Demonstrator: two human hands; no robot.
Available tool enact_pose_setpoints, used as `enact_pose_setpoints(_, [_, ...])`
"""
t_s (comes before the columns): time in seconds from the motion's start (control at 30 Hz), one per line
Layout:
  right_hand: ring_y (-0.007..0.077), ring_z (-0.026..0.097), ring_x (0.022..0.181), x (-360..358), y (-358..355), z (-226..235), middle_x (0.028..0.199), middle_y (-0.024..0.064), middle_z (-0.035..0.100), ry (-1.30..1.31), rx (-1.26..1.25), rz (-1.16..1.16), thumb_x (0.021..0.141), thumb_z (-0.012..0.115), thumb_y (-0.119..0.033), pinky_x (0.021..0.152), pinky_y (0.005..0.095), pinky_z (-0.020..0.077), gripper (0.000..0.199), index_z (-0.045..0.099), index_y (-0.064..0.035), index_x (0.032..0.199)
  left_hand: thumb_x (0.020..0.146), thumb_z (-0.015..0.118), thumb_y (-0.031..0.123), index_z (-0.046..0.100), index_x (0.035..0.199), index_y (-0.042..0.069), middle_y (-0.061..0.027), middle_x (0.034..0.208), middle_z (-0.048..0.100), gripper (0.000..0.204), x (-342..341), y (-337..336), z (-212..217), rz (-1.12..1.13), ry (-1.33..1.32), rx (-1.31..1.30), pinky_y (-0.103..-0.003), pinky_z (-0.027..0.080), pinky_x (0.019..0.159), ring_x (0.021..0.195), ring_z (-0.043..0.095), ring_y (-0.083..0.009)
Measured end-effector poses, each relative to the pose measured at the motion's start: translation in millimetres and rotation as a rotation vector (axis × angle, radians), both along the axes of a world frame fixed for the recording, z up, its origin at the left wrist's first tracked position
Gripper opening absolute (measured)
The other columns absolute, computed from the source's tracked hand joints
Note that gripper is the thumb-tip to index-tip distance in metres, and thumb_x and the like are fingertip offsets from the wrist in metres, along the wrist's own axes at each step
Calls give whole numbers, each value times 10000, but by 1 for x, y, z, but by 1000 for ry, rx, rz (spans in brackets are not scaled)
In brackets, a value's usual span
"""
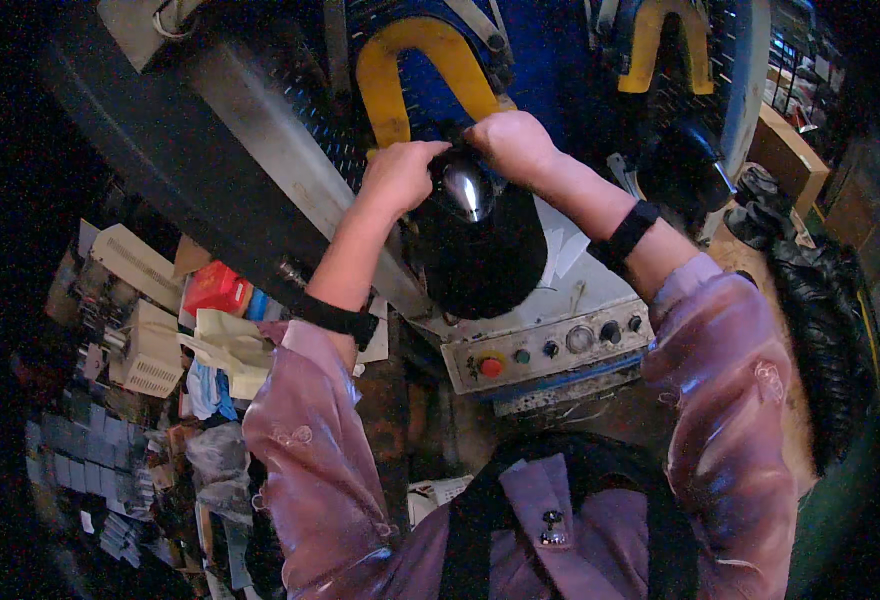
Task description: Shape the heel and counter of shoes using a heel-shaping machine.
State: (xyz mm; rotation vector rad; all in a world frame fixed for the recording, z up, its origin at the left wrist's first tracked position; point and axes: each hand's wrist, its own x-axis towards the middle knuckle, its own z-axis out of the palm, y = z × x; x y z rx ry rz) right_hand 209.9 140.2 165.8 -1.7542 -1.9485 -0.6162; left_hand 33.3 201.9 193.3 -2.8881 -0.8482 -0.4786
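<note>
The curled left hand (397, 178), nearer, and clenched right hand (513, 148) are flanking a glossy black dome (463, 190) — axis running near-to-far. Any grasp isn't showing.

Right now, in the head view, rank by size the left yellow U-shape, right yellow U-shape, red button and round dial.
1. Left yellow U-shape
2. Right yellow U-shape
3. Red button and round dial: too alike to rank
</note>
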Motion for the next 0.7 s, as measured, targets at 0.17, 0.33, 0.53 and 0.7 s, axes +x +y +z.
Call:
enact_pose_setpoints(0.17, [331, 647, 763, 8, -6, -4, 798, 132, 659, 52, -86, -25, 742, 552, -139, 671, 440, 521, 130, 661, -95, 797, 736, 526, 17, 522, 1248, 249, -194, 1043, 611, 562, 1, -5, -4, -27, -17, -98, -430, 465, 843, 966, 576, -382])
enact_pose_setpoints(0.33, [335, 641, 812, 14, -21, -9, 848, 153, 657, 138, -199, -144, 742, 557, -150, 710, 446, 512, 175, 666, -105, 872, 702, 474, -25, 509, 1264, 244, -208, 1091, 593, 624, -3, 0, 2, -98, 26, -164, -414, 446, 875, 1022, 558, -374])
enact_pose_setpoints(0.53, [236, 575, 1008, 27, -50, -42, 1098, 93, 611, 983, -360, 258, 825, 597, -304, 860, 366, 448, 391, 573, -84, 1148, 669, 436, -50, 496, 1276, 227, -202, 1123, 583, 670, -6, 1, 9, -108, 86, -172, -393, 438, 901, 1048, 553, -361])
enact_pose_setpoints(0.7, [96, 549, 755, 9, -73, -160, 867, -31, 597, 2257, -321, 359, 831, 560, -548, 645, 265, 465, 454, 579, -126, 996, 661, 417, -67, 468, 1295, 212, -176, 1159, 579, 695, -7, -8, 6, -188, 31, -123, -388, 429, 918, 1078, 542, -358])
